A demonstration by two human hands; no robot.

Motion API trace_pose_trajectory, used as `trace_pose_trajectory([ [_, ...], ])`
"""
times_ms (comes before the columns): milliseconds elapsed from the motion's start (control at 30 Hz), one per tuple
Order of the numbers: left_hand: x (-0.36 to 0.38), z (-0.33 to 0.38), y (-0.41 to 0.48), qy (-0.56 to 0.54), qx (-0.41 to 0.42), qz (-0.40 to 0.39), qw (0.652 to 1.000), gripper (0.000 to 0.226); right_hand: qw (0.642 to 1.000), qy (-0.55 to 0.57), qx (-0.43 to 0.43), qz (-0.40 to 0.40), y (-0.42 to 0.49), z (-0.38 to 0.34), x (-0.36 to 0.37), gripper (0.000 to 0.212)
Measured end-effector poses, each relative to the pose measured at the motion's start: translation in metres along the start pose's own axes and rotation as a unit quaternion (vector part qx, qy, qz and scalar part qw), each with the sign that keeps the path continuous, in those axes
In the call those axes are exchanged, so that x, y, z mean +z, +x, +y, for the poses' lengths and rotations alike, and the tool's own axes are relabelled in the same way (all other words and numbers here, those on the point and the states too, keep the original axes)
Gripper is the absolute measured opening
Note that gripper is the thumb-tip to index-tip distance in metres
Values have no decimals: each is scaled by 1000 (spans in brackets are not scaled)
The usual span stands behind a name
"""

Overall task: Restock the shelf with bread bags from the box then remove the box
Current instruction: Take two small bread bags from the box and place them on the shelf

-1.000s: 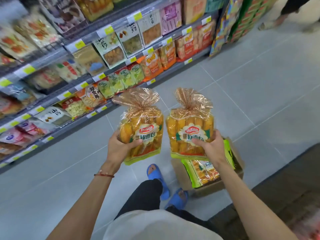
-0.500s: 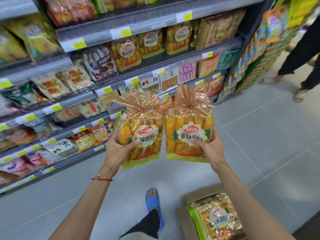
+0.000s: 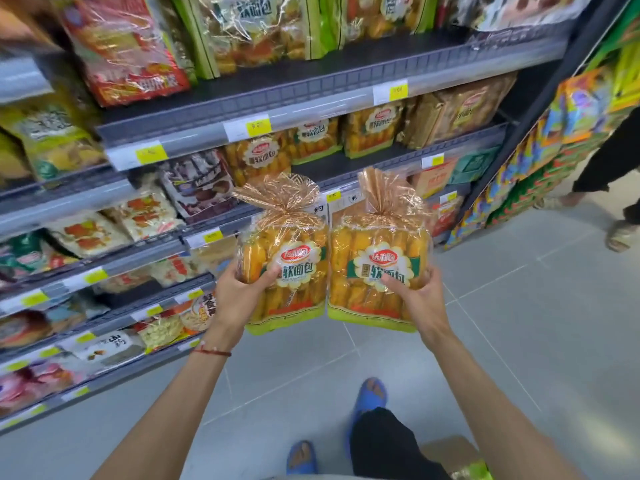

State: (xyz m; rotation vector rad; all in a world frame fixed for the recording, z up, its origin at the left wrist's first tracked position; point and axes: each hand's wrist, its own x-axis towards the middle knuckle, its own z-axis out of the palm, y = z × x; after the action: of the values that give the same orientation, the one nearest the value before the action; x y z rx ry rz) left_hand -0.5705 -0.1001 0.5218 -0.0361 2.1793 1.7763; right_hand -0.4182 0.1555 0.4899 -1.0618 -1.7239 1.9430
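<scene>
I hold two clear bags of yellow bread sticks upright in front of the shelves. My left hand (image 3: 239, 296) grips the left bread bag (image 3: 287, 271) by its lower left side. My right hand (image 3: 417, 299) grips the right bread bag (image 3: 377, 268) at its lower right. The bags touch side by side, with their crinkled tops up. The same bread bags (image 3: 311, 143) stand in a row on the dark shelf (image 3: 349, 164) just above and behind. Between my arms, a corner of the cardboard box (image 3: 450, 452) shows at the bottom edge.
Grey shelves (image 3: 145, 244) packed with snack bags fill the left and the top. A colourful display rack (image 3: 554, 161) stands at the aisle end on the right. Another person's legs and sandals (image 3: 620, 233) are at the far right. My blue slippers (image 3: 367, 396) are on the grey tiled floor.
Both bags have come up higher and closer to the shelf with the same bread. My view has tilted up, so the box has slid nearly out of view at the bottom.
</scene>
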Motion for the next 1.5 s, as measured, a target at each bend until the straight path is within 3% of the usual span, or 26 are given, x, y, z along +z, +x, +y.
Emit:
trace_pose_trajectory([
  [167, 64, 13, 63, 14, -14, 33, 999, 40, 1000, -10, -12, -24, 103, -13, -15, 79],
  [333, 136, 20, 122, 7, -37, 86, 996, 41, 996, -40, -33, -67, 219, -34, -33, 65],
  [533, 207, 12, 189, -16, -74, 143, 987, 28, 993, -66, -48, -81, 332, -38, -40, 68],
  [633, 226, 12, 219, -22, -61, 152, 986, 35, 991, -71, -63, -91, 372, -38, -37, 75],
  [800, 237, 27, 259, -54, -26, 165, 984, 22, 990, -65, -92, -80, 410, -50, -27, 51],
  [900, 232, 44, 279, -60, 5, 146, 987, 15, 989, -47, -114, -83, 429, -64, -17, 47],
  [1067, 229, 60, 321, -75, 1, 163, 984, 46, 987, -18, -133, -89, 455, -89, 3, 35],
  [1200, 228, 59, 341, -87, -28, 157, 983, 55, 983, -23, -157, -96, 466, -94, 7, 23],
  [1300, 222, 65, 341, -120, -3, 133, 984, 59, 981, -17, -163, -104, 464, -94, 1, 21],
  [1400, 224, 77, 338, -152, 51, 133, 978, 36, 976, 3, -196, -99, 471, -98, -2, 36],
  [1500, 227, 79, 342, -163, 81, 123, 976, 22, 972, 1, -217, -93, 481, -102, 4, 92],
])
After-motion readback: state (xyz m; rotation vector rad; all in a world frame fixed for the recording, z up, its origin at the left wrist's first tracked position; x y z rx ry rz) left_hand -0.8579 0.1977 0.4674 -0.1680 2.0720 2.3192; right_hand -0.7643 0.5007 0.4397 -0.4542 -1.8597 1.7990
